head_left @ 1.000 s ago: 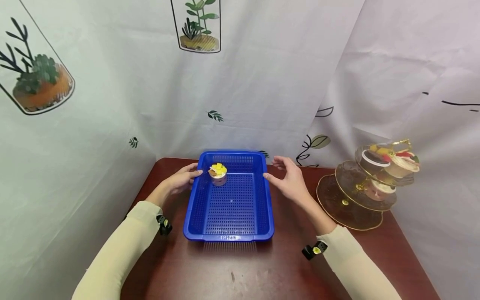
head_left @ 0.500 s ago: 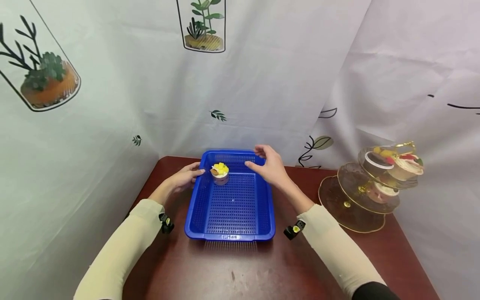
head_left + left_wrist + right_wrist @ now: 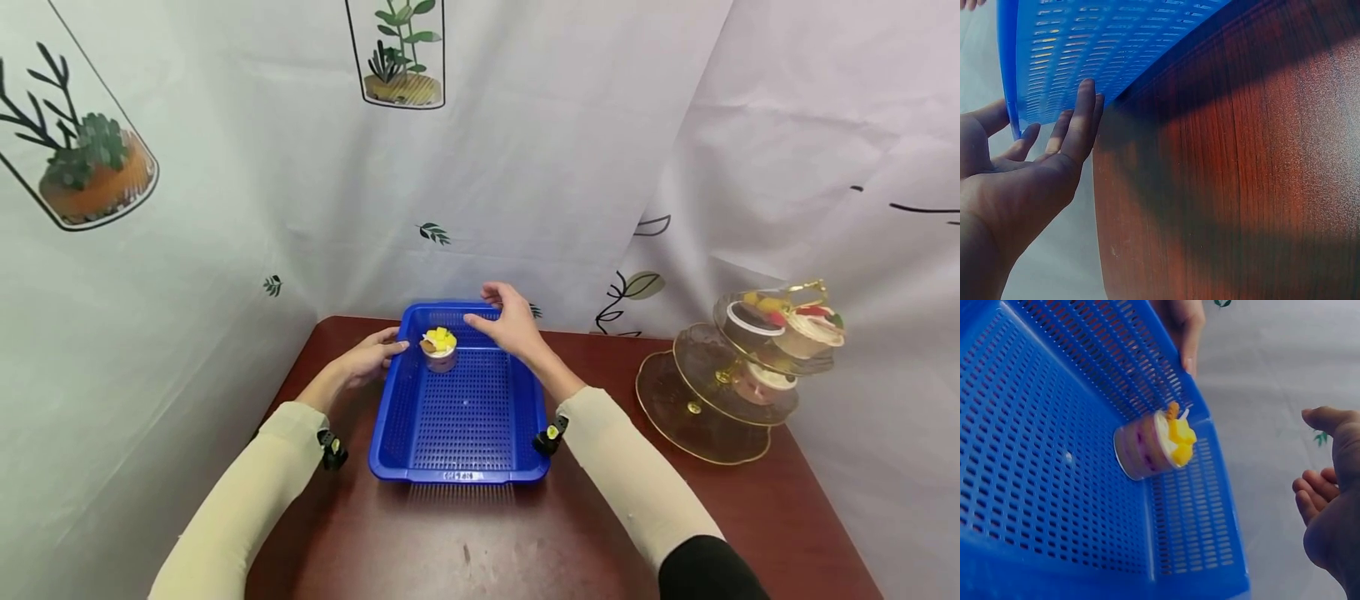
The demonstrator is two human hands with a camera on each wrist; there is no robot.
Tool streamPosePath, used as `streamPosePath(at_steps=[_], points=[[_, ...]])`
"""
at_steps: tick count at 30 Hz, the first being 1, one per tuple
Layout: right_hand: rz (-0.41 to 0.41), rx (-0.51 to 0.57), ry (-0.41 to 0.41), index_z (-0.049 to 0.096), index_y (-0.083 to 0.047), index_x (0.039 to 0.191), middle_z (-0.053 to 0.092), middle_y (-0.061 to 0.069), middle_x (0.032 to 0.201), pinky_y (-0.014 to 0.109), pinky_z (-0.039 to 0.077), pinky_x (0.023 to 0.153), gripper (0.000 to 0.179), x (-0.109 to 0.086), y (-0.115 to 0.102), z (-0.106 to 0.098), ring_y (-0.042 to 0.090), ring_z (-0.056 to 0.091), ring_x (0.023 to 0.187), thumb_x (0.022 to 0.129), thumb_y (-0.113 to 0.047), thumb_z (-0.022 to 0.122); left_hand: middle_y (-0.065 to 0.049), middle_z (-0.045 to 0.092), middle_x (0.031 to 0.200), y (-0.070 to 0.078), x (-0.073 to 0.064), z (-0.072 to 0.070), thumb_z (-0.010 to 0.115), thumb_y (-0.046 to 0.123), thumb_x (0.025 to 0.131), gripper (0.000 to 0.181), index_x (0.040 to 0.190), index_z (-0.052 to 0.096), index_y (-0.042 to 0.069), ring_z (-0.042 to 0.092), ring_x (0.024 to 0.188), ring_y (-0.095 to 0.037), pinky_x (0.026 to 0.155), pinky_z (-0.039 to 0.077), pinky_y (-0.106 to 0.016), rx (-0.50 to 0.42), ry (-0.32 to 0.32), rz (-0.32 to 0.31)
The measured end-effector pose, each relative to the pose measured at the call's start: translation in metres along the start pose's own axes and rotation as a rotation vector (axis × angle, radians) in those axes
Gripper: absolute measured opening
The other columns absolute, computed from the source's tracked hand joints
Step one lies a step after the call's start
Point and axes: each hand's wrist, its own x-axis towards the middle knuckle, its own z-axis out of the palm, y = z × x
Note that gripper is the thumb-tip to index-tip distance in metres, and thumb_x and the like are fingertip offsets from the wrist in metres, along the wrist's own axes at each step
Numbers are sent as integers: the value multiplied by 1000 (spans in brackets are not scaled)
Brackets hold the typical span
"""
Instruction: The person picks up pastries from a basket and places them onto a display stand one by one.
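A blue perforated plastic basket (image 3: 465, 417) sits on the table in the head view. In its far left corner stands a clear dessert cup (image 3: 439, 352) topped with yellow cubes; the right wrist view shows the cup's (image 3: 1147, 444) pink-and-cream layers. My left hand (image 3: 365, 358) grips the basket's left side, thumb over the rim and fingers against the outer wall (image 3: 1079, 56). Above the basket's far right part hovers my right hand (image 3: 513, 321), holding nothing, thumb and fingers spread apart. In the right wrist view this hand (image 3: 1335, 487) is clear of the cup.
To the right, a tiered stand (image 3: 701, 408) with gold edges holds several dessert cups, such as a cream-topped one (image 3: 810, 331). The reddish-brown table (image 3: 465, 542) meets a white printed curtain (image 3: 525, 167) behind the basket.
My right hand has moved left from the basket's right rim to over its far right part. The left hand keeps its grip, and the basket and cup stay in place.
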Motion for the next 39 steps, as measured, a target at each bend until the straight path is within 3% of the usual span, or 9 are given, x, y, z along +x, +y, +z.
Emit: streamPosePath(at_steps=[3, 8, 14, 22, 30, 36, 39], points=[[-9, 6, -32, 50, -3, 138, 59, 15, 128, 36, 44, 103, 67, 5, 2, 9, 30, 56, 121, 85, -33, 79, -31, 48, 138, 0, 0, -1, 46, 24, 107, 52, 153, 26, 11, 63, 103, -32, 84, 56, -46, 1, -5, 2], [6, -6, -77, 49, -4, 140, 57, 17, 131, 38, 44, 103, 69, 8, 7, 23, 28, 55, 121, 86, -34, 79, -29, 49, 139, 0, 1, -2, 48, 24, 106, 53, 153, 26, 12, 62, 111, -39, 85, 56, -47, -12, -1, -6], [37, 18, -114, 47, -1, 141, 56, 18, 132, 43, 44, 104, 68, 9, 14, 38, 29, 54, 122, 88, -31, 77, -30, 50, 135, -1, 1, -2, 49, 24, 106, 52, 152, 29, 13, 64, 97, -29, 82, 56, -44, -30, 7, -12], [65, 38, -106, 47, 1, 141, 58, 15, 131, 41, 43, 105, 68, 6, 20, 55, 27, 54, 123, 88, -29, 77, -29, 50, 137, -2, 2, -1, 48, 25, 106, 52, 153, 27, 13, 63, 102, -32, 85, 55, -48, -25, 10, -10], [99, -21, -105, 48, -5, 142, 59, 7, 131, 36, 43, 105, 69, 3, 27, 71, 21, 54, 123, 86, -34, 78, -28, 52, 135, 0, 3, -1, 48, 22, 106, 48, 150, 32, 13, 65, 103, -31, 85, 54, -49, -48, 17, -15], [125, -41, -136, 47, -5, 143, 57, 8, 133, 41, 44, 105, 74, 3, 28, 76, 25, 53, 125, 84, -35, 80, -29, 52, 130, 0, 2, 0, 49, 22, 106, 50, 151, 30, 12, 64, 93, -25, 82, 55, -46, -56, 17, -15], [135, -52, -162, 47, -4, 143, 56, 10, 134, 44, 44, 104, 76, 4, 29, 77, 27, 52, 126, 83, -36, 81, -31, 51, 134, 0, 2, 1, 48, 22, 106, 50, 152, 29, 13, 65, 97, -27, 83, 55, -46, -49, 22, -24]])
